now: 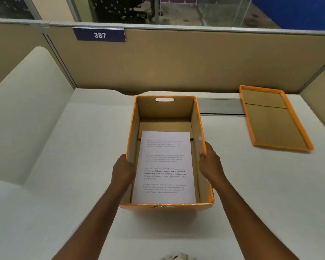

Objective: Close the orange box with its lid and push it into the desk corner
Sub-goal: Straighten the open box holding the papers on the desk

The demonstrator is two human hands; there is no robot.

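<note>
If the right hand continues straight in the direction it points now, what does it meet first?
The right hand points forward along the orange box wall, which its grip already touches. Beyond it lies bare desk, then probably the grey cable strip; depth is uncertain.

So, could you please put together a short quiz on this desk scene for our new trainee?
1. True or false: the lid already sits on the orange box.
2. Multiple choice: what lies inside the box? A) a stapler B) printed sheets C) nothing
3. Short answer: where does each hand touch the box?

Key:
1. False; the lid lies upside down on the desk, to the box's right.
2. B
3. The left hand is on the left wall, the right hand on the right wall.
</note>
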